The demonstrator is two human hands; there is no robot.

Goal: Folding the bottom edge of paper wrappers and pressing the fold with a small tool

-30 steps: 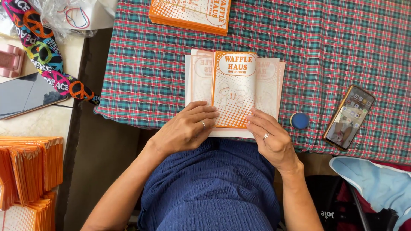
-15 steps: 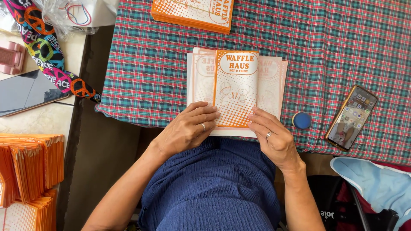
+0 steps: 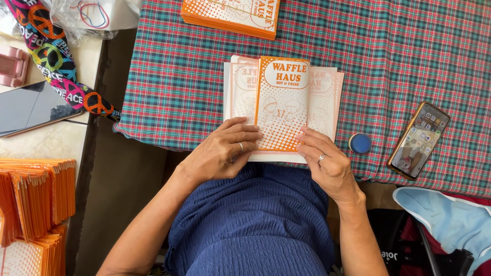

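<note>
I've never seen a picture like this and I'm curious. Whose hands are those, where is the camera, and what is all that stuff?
The camera sits on a person's head and looks down, so you see their own two bare hands and their blue lap. There is no machine here. The left hand and the right hand press on an orange and white paper bag that lies on a stack of pale flat sheets. All of it rests on a checked tablecloth. Nearby lie a small blue round lid, a phone and, farther up, a pile of orange bags. More orange bags stand at the lower left.
</note>
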